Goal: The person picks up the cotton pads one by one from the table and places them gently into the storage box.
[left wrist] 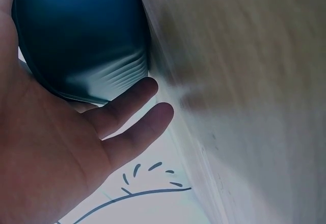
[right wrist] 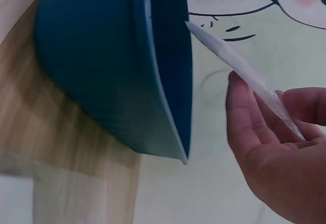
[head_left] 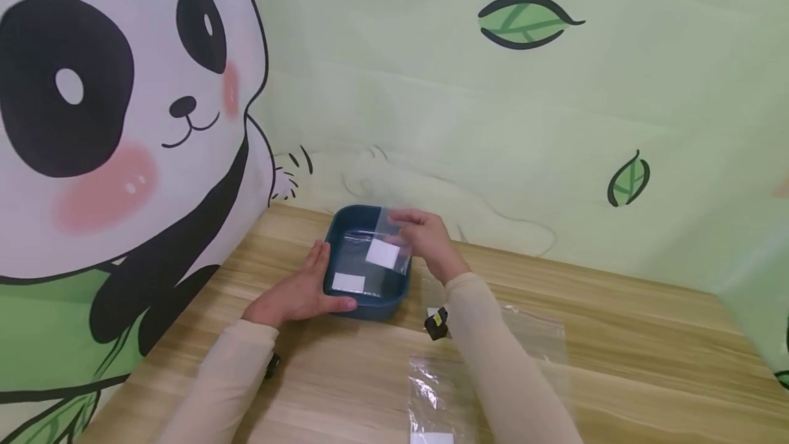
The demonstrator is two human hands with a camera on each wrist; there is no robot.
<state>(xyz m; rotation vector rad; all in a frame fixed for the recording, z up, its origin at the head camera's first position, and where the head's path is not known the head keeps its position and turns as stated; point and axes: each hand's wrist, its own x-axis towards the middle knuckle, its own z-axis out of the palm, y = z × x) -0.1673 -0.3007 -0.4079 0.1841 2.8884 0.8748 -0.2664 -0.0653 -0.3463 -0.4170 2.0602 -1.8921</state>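
White-labelled plastic bag (head_left: 383, 253) hangs over the right part of the blue bin (head_left: 370, 311), pinched between thumb and fingers of the right hand (head_left: 427, 237). Second labelled bag (head_left: 349, 284) lies inside. Left hand (head_left: 298, 291), fingers extended, rests against the bin's left wall. Judgement: lower flat, clear of rim; keep bin braced. More clear bags (head_left: 431, 399) on wooden table (head_left: 629, 341).

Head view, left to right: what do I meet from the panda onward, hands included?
Panda → left hand → bin → right hand → upper leaf → small leaf.
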